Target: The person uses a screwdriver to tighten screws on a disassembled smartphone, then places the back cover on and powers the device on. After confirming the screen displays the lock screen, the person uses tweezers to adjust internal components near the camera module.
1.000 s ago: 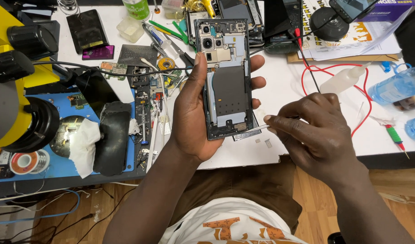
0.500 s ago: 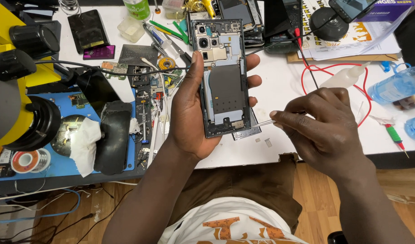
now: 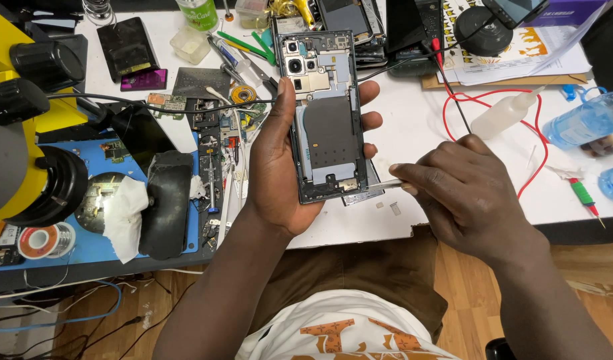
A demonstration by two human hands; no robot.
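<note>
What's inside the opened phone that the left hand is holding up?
Inside the phone: camera lenses at the top, a dark grey panel across the middle, small parts at the bottom edge where the right hand's thin tool touches. Whatever lies under the panel is covered.

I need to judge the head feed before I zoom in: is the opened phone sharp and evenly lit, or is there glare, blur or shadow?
Head view: the opened phone in the left hand is sharp and evenly lit, with no strong glare; the thin metal tool in the right hand is small but readable; the microscope at the left edge looms large and soft; shadows on the white table are faint.
</note>
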